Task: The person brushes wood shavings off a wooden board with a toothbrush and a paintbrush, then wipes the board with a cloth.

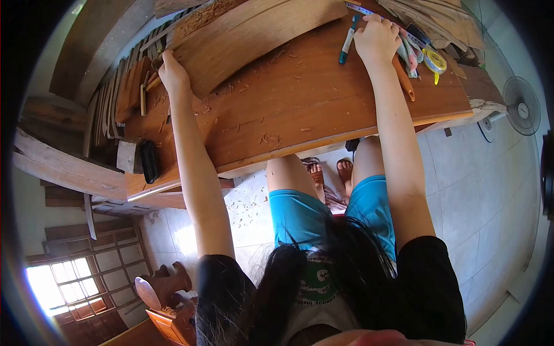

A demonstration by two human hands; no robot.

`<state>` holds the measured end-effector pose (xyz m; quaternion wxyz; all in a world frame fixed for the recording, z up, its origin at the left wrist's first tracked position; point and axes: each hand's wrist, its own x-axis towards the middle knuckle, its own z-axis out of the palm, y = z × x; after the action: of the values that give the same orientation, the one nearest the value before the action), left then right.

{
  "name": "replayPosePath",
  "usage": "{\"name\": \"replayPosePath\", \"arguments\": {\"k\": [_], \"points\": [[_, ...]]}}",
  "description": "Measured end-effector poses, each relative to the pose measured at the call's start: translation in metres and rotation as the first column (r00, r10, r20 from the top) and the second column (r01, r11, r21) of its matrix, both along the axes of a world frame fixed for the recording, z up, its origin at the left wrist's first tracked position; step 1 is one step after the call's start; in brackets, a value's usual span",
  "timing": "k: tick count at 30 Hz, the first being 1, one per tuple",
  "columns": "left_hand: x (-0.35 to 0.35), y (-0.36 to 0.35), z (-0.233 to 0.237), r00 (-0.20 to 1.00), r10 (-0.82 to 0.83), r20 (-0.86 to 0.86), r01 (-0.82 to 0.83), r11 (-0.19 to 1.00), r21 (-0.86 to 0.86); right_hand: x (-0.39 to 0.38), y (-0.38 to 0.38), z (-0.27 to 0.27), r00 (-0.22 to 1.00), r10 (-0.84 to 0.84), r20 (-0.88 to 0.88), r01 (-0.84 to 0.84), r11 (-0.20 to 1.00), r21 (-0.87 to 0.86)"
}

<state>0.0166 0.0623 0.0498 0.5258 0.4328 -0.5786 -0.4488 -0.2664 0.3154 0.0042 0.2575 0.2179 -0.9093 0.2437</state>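
Note:
A long, curved-looking wooden board (pixel 254 43) lies across the far side of the brown table (pixel 277 98). At the board's left end is my left hand (pixel 174 72), closed on its edge, with the fingertips partly hidden. My right hand (pixel 378 40) rests at the right with its fingers bent down among small tools; what lies under them is hidden. Just left of it is a white and teal marker (pixel 348 40). To its right lie several pens (pixel 410 55), a brown wooden-handled tool (pixel 403 78) and a yellow tape measure (pixel 434 62). A printed measuring strip (pixel 359 8) shows beyond the fingers.
Wood shavings (pixel 270 138) are scattered over the table. A black case-like object (pixel 150 161) sits at the left corner, near stacked wood strips (pixel 107 98). More wood pieces (pixel 433 23) are piled at the far right. A fan (pixel 521 106) stands beyond the table's right end.

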Motion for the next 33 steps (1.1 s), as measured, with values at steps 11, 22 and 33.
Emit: {"name": "replayPosePath", "arguments": {"k": [11, 22, 33], "points": [[0.0, -0.003, -0.004, 0.999, -0.007, 0.034, 0.013, 0.981, -0.195, 0.01, 0.034, 0.0, 0.994, 0.097, -0.047, -0.093, 0.993, 0.078], [0.0, -0.013, -0.008, 0.999, -0.015, 0.046, 0.022, 0.987, -0.162, 0.076, 0.135, -0.011, 0.992, 0.122, 0.027, -0.125, 0.97, 0.208], [-0.003, -0.02, -0.013, 0.997, 0.015, 0.076, -0.002, 0.987, -0.163, 0.054, 0.126, 0.0, 0.989, 0.138, 0.058, -0.149, 0.935, 0.322]]}}
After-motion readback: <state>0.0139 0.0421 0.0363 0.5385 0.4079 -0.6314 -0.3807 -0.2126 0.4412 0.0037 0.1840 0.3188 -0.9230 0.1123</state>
